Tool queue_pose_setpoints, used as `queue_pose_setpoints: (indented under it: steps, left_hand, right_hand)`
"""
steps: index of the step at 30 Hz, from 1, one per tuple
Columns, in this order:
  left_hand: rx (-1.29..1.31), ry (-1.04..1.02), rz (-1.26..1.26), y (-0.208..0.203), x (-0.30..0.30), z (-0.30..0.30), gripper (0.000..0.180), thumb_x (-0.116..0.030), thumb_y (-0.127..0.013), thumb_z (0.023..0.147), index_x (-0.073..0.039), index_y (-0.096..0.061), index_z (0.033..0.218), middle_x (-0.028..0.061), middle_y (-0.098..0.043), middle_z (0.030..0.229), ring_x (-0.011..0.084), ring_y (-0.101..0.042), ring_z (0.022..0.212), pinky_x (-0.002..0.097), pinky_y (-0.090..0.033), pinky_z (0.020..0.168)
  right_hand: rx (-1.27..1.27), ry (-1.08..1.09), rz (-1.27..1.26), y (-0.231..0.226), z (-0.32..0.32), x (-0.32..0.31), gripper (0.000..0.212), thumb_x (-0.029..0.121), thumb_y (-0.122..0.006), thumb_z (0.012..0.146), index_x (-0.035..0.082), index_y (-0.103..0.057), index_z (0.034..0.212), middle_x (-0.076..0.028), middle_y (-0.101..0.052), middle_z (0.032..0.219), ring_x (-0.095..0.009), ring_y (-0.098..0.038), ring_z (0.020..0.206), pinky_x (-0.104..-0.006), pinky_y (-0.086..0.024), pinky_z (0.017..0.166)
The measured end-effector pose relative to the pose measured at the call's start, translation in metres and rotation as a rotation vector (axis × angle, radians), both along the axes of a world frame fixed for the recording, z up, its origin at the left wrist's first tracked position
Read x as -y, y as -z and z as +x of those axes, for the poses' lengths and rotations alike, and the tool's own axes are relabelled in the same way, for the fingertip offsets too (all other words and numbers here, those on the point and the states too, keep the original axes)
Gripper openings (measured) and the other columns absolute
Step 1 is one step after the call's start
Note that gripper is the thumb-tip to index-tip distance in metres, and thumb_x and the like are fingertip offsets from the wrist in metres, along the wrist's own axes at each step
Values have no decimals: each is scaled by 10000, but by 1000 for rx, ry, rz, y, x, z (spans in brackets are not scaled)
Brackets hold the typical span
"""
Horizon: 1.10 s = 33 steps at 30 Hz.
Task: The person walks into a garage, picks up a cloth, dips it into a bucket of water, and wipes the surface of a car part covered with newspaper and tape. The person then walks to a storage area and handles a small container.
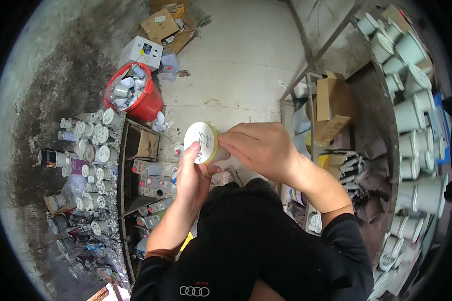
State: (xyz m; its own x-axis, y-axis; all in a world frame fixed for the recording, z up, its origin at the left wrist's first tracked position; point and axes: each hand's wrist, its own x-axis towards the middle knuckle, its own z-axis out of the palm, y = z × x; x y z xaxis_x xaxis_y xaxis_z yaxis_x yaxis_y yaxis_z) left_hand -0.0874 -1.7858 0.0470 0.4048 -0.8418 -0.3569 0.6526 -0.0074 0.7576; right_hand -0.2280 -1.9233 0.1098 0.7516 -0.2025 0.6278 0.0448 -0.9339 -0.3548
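Observation:
In front of my body a round plastic tub [198, 140] is tilted so that its white lid, with dark handwriting, shows. A yellow band runs along the lid's right edge. My left hand [192, 173] is closed around the tub from below and left, its thumb lying over the lid's near edge. From the right, my right hand [263, 148] meets the tub's rim, fingers bent and pressed together against it. Its fingertips are partly hidden, and I cannot make out anything small between them.
On the left, a shelf unit carries many lidded tubs [103, 134], with bottles [155, 182] in its compartments. Beyond stand a red bucket [148, 103] of discarded cups and a white box [140, 52]. At right, a rack holds pale tubs [409, 113] near an open carton [331, 113].

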Motion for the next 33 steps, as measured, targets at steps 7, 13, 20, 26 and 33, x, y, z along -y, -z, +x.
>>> queue_pose_setpoints:
  steps: [7,13,20,26,33]
  left_hand:
    - [30,-209,13,-9,72,67,523,-403,-593,992,-19,-539,1343,126,-694,1162,257,-719,978,305,-570,650]
    - [134,-443,68,-8,146,118,486,-392,-643,974,-52,-564,1313,60,-692,1104,167,-672,886,282,-535,634]
    - [192,-669,104,-30,237,176,504,-442,-639,960,-82,-575,1307,33,-691,1120,168,-658,898,281,-479,648]
    - [214,-837,67,-36,277,216,500,-443,-630,970,-72,-575,1299,30,-699,1117,160,-673,912,271,-498,631]
    - [219,-947,-62,-8,297,296,357,-243,-628,990,-55,-578,1289,50,-697,1112,131,-689,927,263,-563,641]
  right_hand:
    - [-1,-182,121,3,86,100,153,66,-756,842,76,-710,988,-66,-715,843,-245,-702,693,-332,-550,573]
    - [65,-404,251,25,173,199,124,97,-751,856,93,-701,970,-48,-702,814,-231,-685,661,-338,-520,553]
    - [175,-646,459,9,273,299,89,21,-765,831,32,-719,906,-79,-713,816,-220,-692,666,-323,-535,583]
    - [113,-791,585,6,346,341,107,5,-756,858,9,-746,965,-105,-744,879,-235,-731,732,-311,-577,634]
    - [46,-786,549,21,439,359,92,-8,-762,814,12,-712,889,-87,-697,781,-190,-694,658,-304,-552,594]
